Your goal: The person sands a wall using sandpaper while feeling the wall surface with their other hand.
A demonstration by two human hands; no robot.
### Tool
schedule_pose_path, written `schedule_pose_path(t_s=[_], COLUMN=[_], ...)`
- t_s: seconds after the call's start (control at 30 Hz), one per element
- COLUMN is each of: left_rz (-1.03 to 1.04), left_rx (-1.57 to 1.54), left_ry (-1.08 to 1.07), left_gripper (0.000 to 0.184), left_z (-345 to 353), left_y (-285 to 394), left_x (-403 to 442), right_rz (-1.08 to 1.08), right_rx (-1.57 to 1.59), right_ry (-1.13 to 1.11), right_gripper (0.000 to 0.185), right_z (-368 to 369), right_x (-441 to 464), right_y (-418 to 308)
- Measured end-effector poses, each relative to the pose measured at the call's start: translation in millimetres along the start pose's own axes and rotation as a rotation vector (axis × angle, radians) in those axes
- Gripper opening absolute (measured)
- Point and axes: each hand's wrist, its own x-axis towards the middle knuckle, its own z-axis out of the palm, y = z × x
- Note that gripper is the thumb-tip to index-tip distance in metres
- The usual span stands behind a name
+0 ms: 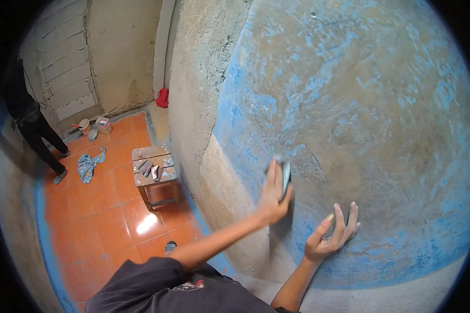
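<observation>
Dark grey T-shirt [162, 284] cloth fills the bottom of the view, sleeve out to the side. From it the left hand [272, 195] reaches up, gripping a pale green block [286, 180] at the patchy blue wall [360, 135]; both are slightly blurred. The right hand [335, 237] is lower and further right, holding nothing, its dusty fingers apart and curled; whether they touch the wall I can't tell. Down on the orange tiled floor [99, 208], a wooden stool [146, 153] bears some folded scraps [145, 168]. Beyond lies a checked cloth [86, 168], near another person [25, 99] in dark clothes
</observation>
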Motion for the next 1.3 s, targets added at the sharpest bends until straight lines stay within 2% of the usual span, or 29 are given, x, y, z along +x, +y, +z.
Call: schedule_pose_path(t_s=[0.1, 0.2, 0.3, 0.4, 0.47, 0.57, 0.73, 0.83, 0.9, 0.93, 1.03, 1.07, 1.13, 1.23, 1.3], left_rz=[-0.055, 0.042, 0.014, -0.063, -0.143, -0.066, -0.126, -0.071, -0.103, -0.165, -0.097, -0.091, -0.069, -0.054, -0.092], left_rx=[-0.067, -0.109, -0.17, -0.063, -0.054, -0.067, -0.109, -0.088, -0.092, -0.131, -0.109, -0.061, -0.076, -0.005, 0.026], left_ry=[-0.122, -0.036, 0.069, -0.032, -0.189, -0.302, 0.106, 0.023, -0.147, -0.342, -0.438, -0.386, -0.149, -0.038, -0.199], left_gripper=[0.071, 0.071, 0.071, 0.075, 0.079, 0.082, 0.076, 0.076, 0.078, 0.084, 0.079, 0.078, 0.077, 0.075, 0.077], left_z=[-8.8, -32.7, -53.7, -16.1, 9.6, -3.5, -77.4, -82.7, -62.1, -56.0, -77.0, -83.3, -100.1, -109.0, -89.1], left_y=[10.6, 3.8, -3.7, -27.8, -35.7, -54.8, -102.6, -114.7, -113.5, -112.5, -113.7, -121.6, -137.5, -144.5, -150.2], left_x=[-15.3, 68.1, 136.2, 56.0, -30.1, -33.0, 162.7, 153.4, 81.0, 44.3, 41.2, 66.4, 137.1, 171.4, 113.9], right_rz=[0.021, 0.029, 0.013, 0.045, 0.071, 0.097, 0.086, 0.076, 0.067, 0.064, 0.048, 0.041, 0.016, 0.023, -0.003], right_rx=[0.012, 0.022, 0.05, 0.053, -0.041, -0.102, 0.012, 0.028, -0.016, -0.02, -0.08, -0.127, -0.218, -0.358, -0.413], right_ry=[-0.038, -0.083, -0.092, -0.105, -0.134, -0.146, -0.088, -0.082, -0.094, -0.088, -0.079, -0.084, -0.09, -0.124, -0.145], right_gripper=[0.035, 0.034, 0.034, 0.034, 0.034, 0.035, 0.035, 0.034, 0.034, 0.035, 0.036, 0.036, 0.037, 0.039, 0.04], right_z=[5.4, 10.2, 14.1, 18.4, 24.0, 36.4, 62.5, 83.2, 100.5, 109.7, 140.4, 150.3, 167.1, 186.8, 194.8], right_x=[0.4, 3.9, 2.0, -2.3, -1.1, 2.1, 8.2, 19.6, 28.0, 32.6, 50.1, 52.0, 46.7, 33.0, 27.5], right_y=[-13.7, -28.4, -31.3, -35.4, -42.6, -55.6, -70.8, -85.9, -97.0, -102.6, -114.9, -118.4, -114.9, -108.1, -104.2])
